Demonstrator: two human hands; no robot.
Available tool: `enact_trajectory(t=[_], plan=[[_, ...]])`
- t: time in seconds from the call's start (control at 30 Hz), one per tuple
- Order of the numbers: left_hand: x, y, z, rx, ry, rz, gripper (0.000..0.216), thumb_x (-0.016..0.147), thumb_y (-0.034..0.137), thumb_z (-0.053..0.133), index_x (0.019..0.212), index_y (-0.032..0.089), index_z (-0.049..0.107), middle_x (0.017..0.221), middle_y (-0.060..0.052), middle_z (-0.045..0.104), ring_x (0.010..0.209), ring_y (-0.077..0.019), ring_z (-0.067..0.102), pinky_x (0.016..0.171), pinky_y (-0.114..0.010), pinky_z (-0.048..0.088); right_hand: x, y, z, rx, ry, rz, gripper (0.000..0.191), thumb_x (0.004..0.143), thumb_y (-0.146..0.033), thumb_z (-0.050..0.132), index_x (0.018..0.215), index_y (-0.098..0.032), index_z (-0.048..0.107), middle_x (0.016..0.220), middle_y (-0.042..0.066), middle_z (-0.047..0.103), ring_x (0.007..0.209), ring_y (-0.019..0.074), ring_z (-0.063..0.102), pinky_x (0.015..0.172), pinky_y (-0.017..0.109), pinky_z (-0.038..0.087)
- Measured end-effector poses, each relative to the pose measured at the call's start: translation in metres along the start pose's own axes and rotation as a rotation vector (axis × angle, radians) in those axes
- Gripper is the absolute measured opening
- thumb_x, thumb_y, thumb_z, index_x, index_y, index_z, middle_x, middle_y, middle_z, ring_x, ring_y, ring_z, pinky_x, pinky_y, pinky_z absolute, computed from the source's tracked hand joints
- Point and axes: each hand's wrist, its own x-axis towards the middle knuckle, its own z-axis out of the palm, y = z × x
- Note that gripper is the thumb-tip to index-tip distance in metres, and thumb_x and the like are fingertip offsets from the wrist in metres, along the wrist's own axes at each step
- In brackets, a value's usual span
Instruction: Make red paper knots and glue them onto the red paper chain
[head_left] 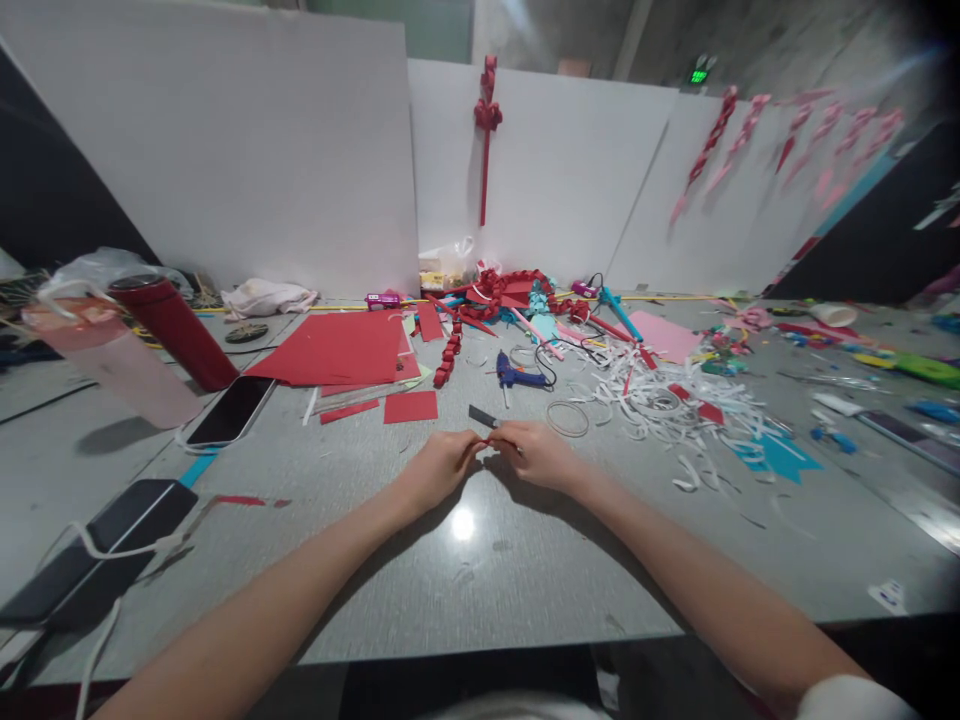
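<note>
My left hand (439, 465) and my right hand (536, 455) meet over the middle of the grey table (480, 560), fingertips pinched together on a small red paper piece (489, 441). Most of that piece is hidden by the fingers. Just behind the hands lies a dark utility knife (482, 416). A small red paper rectangle (410, 407) lies to the left of it, and a blue glue gun (514, 375) lies further back. A folded red paper chain (448, 358) runs toward the far pile.
Red paper sheets (337, 348), a red flask (176, 330), a pink cup (112, 360) and a phone (231, 410) lie left. A dark device with white cable (97, 545) sits at the near left. White paper strips (660, 400) and coloured scraps crowd the right. White boards (225, 150) stand behind.
</note>
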Motion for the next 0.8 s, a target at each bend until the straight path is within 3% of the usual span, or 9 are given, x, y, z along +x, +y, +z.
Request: enact_trajectory(t=[0.13,0.23,0.37,0.47,0.63,0.8], plan=[[-0.001,-0.003,0.003,0.051,-0.019,0.032,0.018,0.101,0.022,0.054,0.091,0.018,0.068,0.081,-0.008,0.072,0.072,-0.0201,0.065,0.066,-0.028,0.04,-0.001,-0.009,-0.006,-0.149,-0.137,-0.039,0.02,0.098,-0.012,0.053,0.109,-0.015,0.069,0.098,0.011,0.072,0.086,0.0203,0.066,0.075,0.029,0.044],[-0.001,-0.004,0.002,0.052,-0.031,0.052,0.018,0.102,0.02,0.052,0.091,0.018,0.066,0.08,-0.007,0.07,0.07,-0.0193,0.063,0.065,-0.027,0.039,0.0,-0.011,-0.01,-0.13,-0.163,-0.004,0.023,0.1,-0.01,0.051,0.11,-0.016,0.07,0.098,0.009,0.072,0.085,0.0186,0.066,0.075,0.028,0.043],[-0.001,-0.001,0.003,0.03,-0.026,0.081,0.023,0.105,0.024,0.047,0.094,0.018,0.066,0.084,-0.007,0.071,0.074,-0.0193,0.064,0.068,-0.028,0.04,0.001,-0.007,-0.011,-0.156,-0.174,0.018,0.029,0.091,0.001,0.052,0.107,-0.017,0.068,0.1,0.008,0.071,0.086,0.0178,0.064,0.074,0.027,0.041],[-0.001,0.0,0.003,0.033,-0.036,0.072,0.025,0.107,0.03,0.046,0.096,0.018,0.065,0.087,-0.008,0.072,0.077,-0.0202,0.066,0.069,-0.028,0.041,0.0,-0.008,-0.015,-0.132,-0.177,-0.004,0.022,0.093,-0.004,0.052,0.102,-0.017,0.068,0.097,0.007,0.071,0.084,0.0182,0.064,0.072,0.027,0.04],[0.0,-0.003,0.003,0.023,-0.076,0.069,0.02,0.103,0.026,0.051,0.097,0.018,0.068,0.089,-0.008,0.074,0.078,-0.0204,0.067,0.068,-0.028,0.042,0.001,-0.013,-0.017,-0.049,-0.188,0.003,0.016,0.104,-0.029,0.057,0.099,-0.019,0.068,0.091,0.007,0.072,0.082,0.0197,0.064,0.071,0.028,0.039],[-0.001,-0.003,0.004,-0.019,-0.073,0.074,0.021,0.101,0.02,0.051,0.098,0.019,0.072,0.086,-0.007,0.074,0.075,-0.0192,0.066,0.067,-0.027,0.041,0.003,-0.009,-0.011,-0.109,-0.179,0.066,0.018,0.099,-0.013,0.059,0.087,-0.017,0.071,0.084,0.006,0.073,0.074,0.0168,0.064,0.067,0.027,0.034]])
